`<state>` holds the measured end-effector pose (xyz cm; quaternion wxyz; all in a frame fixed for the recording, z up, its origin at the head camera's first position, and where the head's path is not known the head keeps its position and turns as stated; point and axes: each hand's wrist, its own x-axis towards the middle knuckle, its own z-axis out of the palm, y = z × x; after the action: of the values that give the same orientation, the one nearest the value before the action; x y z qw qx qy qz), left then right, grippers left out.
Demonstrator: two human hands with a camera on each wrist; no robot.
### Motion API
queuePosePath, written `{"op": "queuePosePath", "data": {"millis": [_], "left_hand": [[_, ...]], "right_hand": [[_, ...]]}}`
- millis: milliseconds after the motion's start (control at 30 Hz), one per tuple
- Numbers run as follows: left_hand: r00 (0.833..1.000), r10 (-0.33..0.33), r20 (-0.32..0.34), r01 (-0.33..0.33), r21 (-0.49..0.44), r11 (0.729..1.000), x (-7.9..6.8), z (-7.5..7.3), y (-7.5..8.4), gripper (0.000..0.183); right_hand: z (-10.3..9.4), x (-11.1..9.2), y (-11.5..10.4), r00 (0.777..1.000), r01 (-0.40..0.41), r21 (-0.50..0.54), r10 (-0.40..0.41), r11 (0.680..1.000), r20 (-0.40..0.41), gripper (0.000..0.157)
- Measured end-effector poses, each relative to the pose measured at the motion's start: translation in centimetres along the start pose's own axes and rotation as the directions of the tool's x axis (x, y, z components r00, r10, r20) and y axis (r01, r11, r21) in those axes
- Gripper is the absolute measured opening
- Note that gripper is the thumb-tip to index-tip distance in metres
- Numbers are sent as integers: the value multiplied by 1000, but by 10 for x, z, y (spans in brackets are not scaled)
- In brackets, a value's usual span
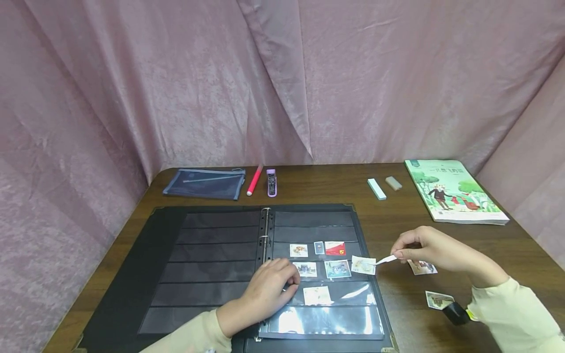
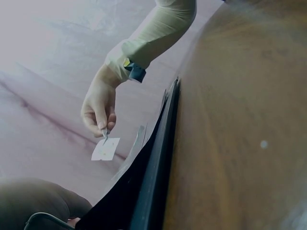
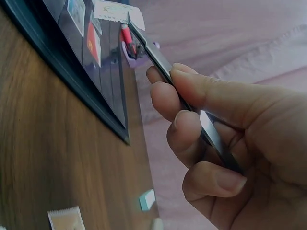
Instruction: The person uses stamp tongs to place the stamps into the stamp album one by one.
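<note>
My right hand (image 1: 430,252) pinches metal tweezers (image 3: 156,57) between thumb and fingers. At their tips is a pale stamp (image 1: 363,265) with perforated edges, held over the right border of the stamp album's page (image 1: 318,321). In the left wrist view the same stamp (image 2: 104,149) hangs below the tweezers. My left hand (image 1: 265,288) rests on the album beside the rings, fingers loosely bent. Several stamps sit in the page's rows, among them a red one (image 1: 335,248), a bluish one (image 1: 337,268) and a pale one (image 1: 317,295).
Loose stamps (image 1: 439,300) lie on the wooden table right of the album. Along the back are a mesh pouch (image 1: 205,184), a red marker (image 1: 255,180), a purple-edged stapler-like item (image 1: 271,183), a pale box-shaped piece (image 1: 377,189), an eraser-like block (image 1: 393,183) and a green book (image 1: 454,191).
</note>
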<state>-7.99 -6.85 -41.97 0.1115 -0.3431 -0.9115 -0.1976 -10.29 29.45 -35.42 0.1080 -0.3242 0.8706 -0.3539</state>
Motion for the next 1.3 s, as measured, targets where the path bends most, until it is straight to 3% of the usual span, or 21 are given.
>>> {"op": "queuePosePath", "data": {"millis": [267,500,1300], "left_hand": [[1000,15,1,-15,-4,1000,1,3,-2,14],[1000,9,3,-9,-4,1000,0,4,-2,16],[1000,5,-11,-5,-12,1000,-2,5,-2,18]], "right_hand": [[9,20,3,997,-60,7,59,998,50,12],[14,32,2,996,-42,25,40,999,75,13],[21,42,7,990,-82,50,75,995,122,18]]}}
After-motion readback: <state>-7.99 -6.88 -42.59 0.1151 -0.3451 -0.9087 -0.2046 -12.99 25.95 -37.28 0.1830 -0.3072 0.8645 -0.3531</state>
